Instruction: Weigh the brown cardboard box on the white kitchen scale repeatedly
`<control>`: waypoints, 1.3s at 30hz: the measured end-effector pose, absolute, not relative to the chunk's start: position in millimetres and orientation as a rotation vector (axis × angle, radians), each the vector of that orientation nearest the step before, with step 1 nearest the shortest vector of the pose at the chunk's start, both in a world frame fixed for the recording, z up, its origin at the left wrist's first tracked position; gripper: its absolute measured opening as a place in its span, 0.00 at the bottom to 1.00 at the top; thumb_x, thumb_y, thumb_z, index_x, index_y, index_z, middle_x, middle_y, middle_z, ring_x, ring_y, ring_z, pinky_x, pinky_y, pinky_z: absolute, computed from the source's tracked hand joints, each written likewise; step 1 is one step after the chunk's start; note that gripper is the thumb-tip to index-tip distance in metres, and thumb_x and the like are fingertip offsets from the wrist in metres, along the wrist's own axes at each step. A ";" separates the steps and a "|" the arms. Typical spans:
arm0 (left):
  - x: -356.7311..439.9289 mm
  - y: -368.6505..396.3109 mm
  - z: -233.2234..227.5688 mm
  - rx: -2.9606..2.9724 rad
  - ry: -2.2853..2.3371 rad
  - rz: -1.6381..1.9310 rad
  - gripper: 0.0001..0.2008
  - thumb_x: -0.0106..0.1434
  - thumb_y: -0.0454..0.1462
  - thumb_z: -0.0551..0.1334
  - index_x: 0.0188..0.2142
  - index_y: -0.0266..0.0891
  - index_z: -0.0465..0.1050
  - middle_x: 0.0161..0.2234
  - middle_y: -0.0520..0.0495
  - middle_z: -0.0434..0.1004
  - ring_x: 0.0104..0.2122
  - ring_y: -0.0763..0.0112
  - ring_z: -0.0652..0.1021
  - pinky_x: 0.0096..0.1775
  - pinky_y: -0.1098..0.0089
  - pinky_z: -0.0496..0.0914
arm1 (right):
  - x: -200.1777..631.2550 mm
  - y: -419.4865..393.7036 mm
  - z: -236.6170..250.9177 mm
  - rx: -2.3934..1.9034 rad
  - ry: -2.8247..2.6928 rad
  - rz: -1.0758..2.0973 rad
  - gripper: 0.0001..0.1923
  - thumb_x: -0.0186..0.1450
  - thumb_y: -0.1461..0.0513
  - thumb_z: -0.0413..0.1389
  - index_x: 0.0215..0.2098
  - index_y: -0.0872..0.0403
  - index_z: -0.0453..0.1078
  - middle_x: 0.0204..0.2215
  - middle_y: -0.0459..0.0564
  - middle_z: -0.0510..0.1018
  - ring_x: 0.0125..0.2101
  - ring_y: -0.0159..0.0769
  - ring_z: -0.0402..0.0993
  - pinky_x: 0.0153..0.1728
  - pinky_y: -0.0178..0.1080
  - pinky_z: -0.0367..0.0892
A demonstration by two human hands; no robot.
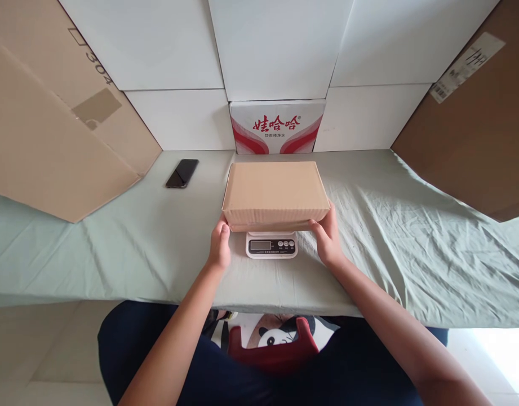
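Note:
A closed brown cardboard box [276, 186] is over a white kitchen scale [271, 254], hiding the scale's weighing plate. Whether it rests on the plate or is held just above, I cannot tell. My left hand [220, 243] grips the box's near left corner, thumb at the front. At the near right corner, my right hand [328, 237] holds it with the thumb against the front face. The scale's display and its buttons stick out below the box's front edge; no reading can be made out.
A black phone [182, 173] lies on the green tablecloth [158, 242] to the left. Large cardboard boxes stand at the left [60, 124] and right [474, 124]. A white and red carton [278, 127] and white panels [280, 51] close off the back.

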State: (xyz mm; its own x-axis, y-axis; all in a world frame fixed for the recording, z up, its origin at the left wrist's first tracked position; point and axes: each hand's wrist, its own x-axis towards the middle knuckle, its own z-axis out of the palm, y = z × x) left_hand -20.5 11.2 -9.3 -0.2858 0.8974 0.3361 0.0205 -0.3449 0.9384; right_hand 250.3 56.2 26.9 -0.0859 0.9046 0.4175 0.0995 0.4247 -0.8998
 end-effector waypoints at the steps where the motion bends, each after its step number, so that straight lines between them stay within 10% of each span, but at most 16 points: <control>1: -20.4 11.1 -9.1 1.298 1.206 1.707 0.32 0.68 0.61 0.53 0.58 0.42 0.74 0.58 0.38 0.78 0.63 0.47 0.73 0.62 0.52 0.68 | 250.4 56.4 27.2 -0.935 -1.516 0.861 0.32 0.68 0.45 0.55 0.67 0.44 0.58 0.65 0.55 0.67 0.63 0.52 0.64 0.64 0.57 0.63; 25: -29.0 9.5 4.1 1.191 1.133 1.871 0.36 0.68 0.62 0.52 0.69 0.51 0.64 0.75 0.50 0.55 0.74 0.55 0.55 0.72 0.56 0.54 | 265.6 72.0 19.7 -0.903 -1.392 0.813 0.32 0.66 0.45 0.52 0.67 0.38 0.54 0.69 0.52 0.62 0.68 0.54 0.62 0.66 0.63 0.61; 35: -18.3 5.2 -4.3 1.212 1.153 1.670 0.38 0.65 0.64 0.55 0.64 0.42 0.71 0.64 0.38 0.73 0.68 0.45 0.68 0.67 0.49 0.64 | 258.6 61.2 24.5 -0.844 -1.469 0.954 0.32 0.68 0.46 0.55 0.67 0.42 0.57 0.67 0.53 0.66 0.67 0.53 0.63 0.65 0.59 0.64; 39: -20.7 10.6 6.5 1.288 1.133 1.643 0.38 0.65 0.64 0.56 0.61 0.41 0.73 0.62 0.37 0.75 0.68 0.45 0.67 0.68 0.51 0.63 | 250.0 55.4 36.0 -0.807 -1.503 0.977 0.42 0.68 0.45 0.55 0.74 0.40 0.43 0.73 0.51 0.56 0.72 0.52 0.55 0.70 0.59 0.58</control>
State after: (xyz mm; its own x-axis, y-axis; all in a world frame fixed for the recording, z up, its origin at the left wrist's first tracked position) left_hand -20.7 10.6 6.5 -0.2146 0.9247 0.3144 -0.0345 -0.3289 0.9437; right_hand 250.0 55.4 36.0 -0.1513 0.8934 0.4230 -0.0243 0.4245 -0.9051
